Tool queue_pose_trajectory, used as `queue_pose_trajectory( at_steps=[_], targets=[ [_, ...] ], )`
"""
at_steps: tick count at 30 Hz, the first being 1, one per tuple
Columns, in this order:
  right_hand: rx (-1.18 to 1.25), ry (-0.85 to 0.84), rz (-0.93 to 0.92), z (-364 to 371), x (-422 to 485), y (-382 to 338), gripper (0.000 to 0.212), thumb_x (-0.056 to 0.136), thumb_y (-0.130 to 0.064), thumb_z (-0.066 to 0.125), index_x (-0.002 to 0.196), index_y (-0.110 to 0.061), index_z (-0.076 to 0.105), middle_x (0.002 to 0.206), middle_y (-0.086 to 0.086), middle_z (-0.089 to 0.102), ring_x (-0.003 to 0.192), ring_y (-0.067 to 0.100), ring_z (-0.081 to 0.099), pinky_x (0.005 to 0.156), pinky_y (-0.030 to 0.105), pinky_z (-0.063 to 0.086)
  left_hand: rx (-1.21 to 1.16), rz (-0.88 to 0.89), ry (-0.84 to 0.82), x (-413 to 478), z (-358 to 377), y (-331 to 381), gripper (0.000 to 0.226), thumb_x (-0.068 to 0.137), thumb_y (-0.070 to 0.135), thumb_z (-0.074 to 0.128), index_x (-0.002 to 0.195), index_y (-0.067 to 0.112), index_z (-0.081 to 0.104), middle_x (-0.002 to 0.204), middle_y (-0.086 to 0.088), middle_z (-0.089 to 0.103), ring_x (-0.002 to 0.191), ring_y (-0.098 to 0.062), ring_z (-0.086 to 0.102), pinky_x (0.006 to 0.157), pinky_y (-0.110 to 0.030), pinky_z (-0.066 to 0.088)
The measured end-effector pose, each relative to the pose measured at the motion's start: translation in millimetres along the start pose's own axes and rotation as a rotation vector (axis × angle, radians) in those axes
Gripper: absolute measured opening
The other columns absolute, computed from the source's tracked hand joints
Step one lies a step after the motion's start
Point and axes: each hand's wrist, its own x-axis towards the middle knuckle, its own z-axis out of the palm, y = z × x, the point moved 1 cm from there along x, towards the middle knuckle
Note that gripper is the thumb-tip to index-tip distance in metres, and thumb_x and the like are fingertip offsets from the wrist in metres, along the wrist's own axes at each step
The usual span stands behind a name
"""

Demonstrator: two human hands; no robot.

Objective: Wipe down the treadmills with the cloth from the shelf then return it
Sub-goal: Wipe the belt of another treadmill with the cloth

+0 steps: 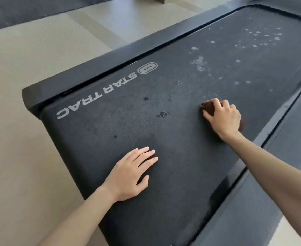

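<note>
Pale beige floor [31, 68] fills the left of the view. At eleven o'clock a dark grey surface [22, 11] crosses the corner; what it is cannot be told. The treadmill runs slantwise from seven o'clock up to one o'clock, with its black left side rail [110, 63] bordering the floor. Just inside that rail, at ten o'clock from the middle of the view, white STAR TRAC lettering [100, 93] is printed on the belt [181, 174].

The left hand [130, 174] lies palm down on the belt at about seven o'clock from the middle. Its four fingers are straight and pressed close together, pointing towards two o'clock. The thumb is set apart on the belt, and the hand holds nothing.

At one o'clock from that hand a few dark spots [163, 114] dot the belt. Further up, towards one o'clock of the view, pale blotches and small flecks [199, 62] are scattered over the belt.

The right hand [222, 118] sits at three o'clock from the dark spots. Its fingers are curled over a bunched brown cloth [209, 108] and press it onto the belt. The cloth shows at the fingertips and again as a small bit behind the wrist. It lies on the right half of the belt, at six o'clock from the pale blotches.

The right side rail [279, 132] runs past the forearm at three o'clock.
</note>
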Motion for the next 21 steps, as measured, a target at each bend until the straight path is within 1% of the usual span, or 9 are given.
queue_pose_trajectory(
  at_steps=[2, 6, 8, 11, 12, 14, 15, 18, 21],
  targets=[
    [0.058, 0.011, -0.075, -4.5, -23.0, -23.4, 0.041, 0.085, -0.046, 0.061, 0.109, -0.013, 0.059, 0.097, 0.018, 0.06, 0.082, 0.04, 0.056, 0.066, 0.04, 0.044, 0.035, -0.021, -0.029, 0.6, -6.2, 4.6, 0.051, 0.086, 0.032, 0.043, 0.136, 0.022, 0.05, 0.144, 0.005, 0.044, 0.137, -0.015, 0.034, 0.114, -0.035, 0.026],
    [0.14, -0.06, -0.448, -8.9, -83.5, -91.6, 0.037, 0.084, -0.043, 0.064, 0.109, -0.016, 0.061, 0.097, 0.012, 0.061, 0.078, 0.031, 0.057, 0.063, 0.034, 0.042, 0.144, -0.101, -0.074, -2.5, -16.2, 21.7, 0.052, 0.086, 0.032, 0.04, 0.136, 0.022, 0.05, 0.143, 0.003, 0.046, 0.135, -0.016, 0.038, 0.113, -0.039, 0.028],
    [0.146, -0.097, -0.514, -9.0, -88.5, -98.5, 0.038, 0.086, -0.044, 0.061, 0.114, -0.019, 0.058, 0.102, 0.01, 0.06, 0.081, 0.03, 0.056, 0.066, 0.035, 0.042, 0.142, -0.288, -0.07, -5.0, -10.4, 43.2, 0.053, 0.09, 0.036, 0.036, 0.141, 0.024, 0.042, 0.149, 0.004, 0.038, 0.14, -0.015, 0.028, 0.116, -0.037, 0.018],
    [0.126, -0.098, -0.555, -7.7, -72.0, -66.8, 0.04, 0.088, -0.047, 0.057, 0.119, -0.023, 0.055, 0.107, 0.009, 0.058, 0.087, 0.031, 0.055, 0.07, 0.036, 0.042, 0.034, -0.67, 0.019, 8.5, 11.2, 87.8, 0.058, 0.095, 0.047, 0.028, 0.147, 0.022, 0.027, 0.156, 0.006, 0.02, 0.145, -0.012, 0.006, 0.118, -0.036, 0.003],
    [0.126, -0.083, -0.543, -7.2, -63.1, -49.6, 0.04, 0.087, -0.047, 0.058, 0.119, -0.023, 0.056, 0.106, 0.009, 0.058, 0.087, 0.032, 0.055, 0.07, 0.036, 0.042, 0.036, -0.772, 0.019, 15.8, 18.4, 100.6, 0.063, 0.095, 0.051, 0.024, 0.149, 0.019, 0.021, 0.158, 0.004, 0.012, 0.145, -0.014, 0.0, 0.119, -0.04, 0.001],
    [0.135, -0.045, -0.483, -4.4, -37.6, -9.8, 0.039, 0.086, -0.045, 0.061, 0.117, -0.02, 0.058, 0.103, 0.013, 0.059, 0.085, 0.036, 0.055, 0.068, 0.038, 0.043, 0.14, -0.871, -0.028, 26.3, 29.5, 117.3, 0.075, 0.091, 0.058, 0.015, 0.15, 0.012, 0.009, 0.159, -0.002, 0.0, 0.146, -0.021, -0.008, 0.118, -0.047, 0.001],
    [0.128, -0.032, -0.436, -2.1, -20.6, 9.9, 0.039, 0.086, -0.044, 0.061, 0.116, -0.019, 0.058, 0.103, 0.015, 0.059, 0.085, 0.037, 0.055, 0.069, 0.039, 0.044, 0.181, -0.885, -0.027, 28.6, 32.9, 119.4, 0.079, 0.09, 0.06, 0.013, 0.15, 0.01, 0.008, 0.159, -0.004, 0.0, 0.146, -0.022, -0.007, 0.118, -0.048, 0.003],
    [0.095, -0.03, -0.225, 4.4, 21.9, 51.9, 0.04, 0.087, -0.045, 0.059, 0.114, -0.016, 0.056, 0.106, 0.019, 0.058, 0.088, 0.042, 0.054, 0.07, 0.042, 0.043, 0.178, -0.872, 0.0, 26.5, 36.7, 116.3, 0.082, 0.086, 0.06, 0.013, 0.149, 0.008, 0.019, 0.158, -0.005, 0.011, 0.146, -0.023, 0.002, 0.117, -0.05, 0.011],
    [0.091, -0.042, -0.095, 3.9, 17.4, 45.0, 0.041, 0.087, -0.045, 0.057, 0.112, -0.012, 0.054, 0.105, 0.022, 0.057, 0.088, 0.042, 0.054, 0.069, 0.04, 0.039, 0.175, -0.859, -0.028, 27.0, 37.3, 114.6, 0.082, 0.086, 0.061, 0.01, 0.149, 0.009, 0.017, 0.159, -0.004, 0.009, 0.146, -0.021, -0.001, 0.117, -0.05, 0.008]
  ],
)
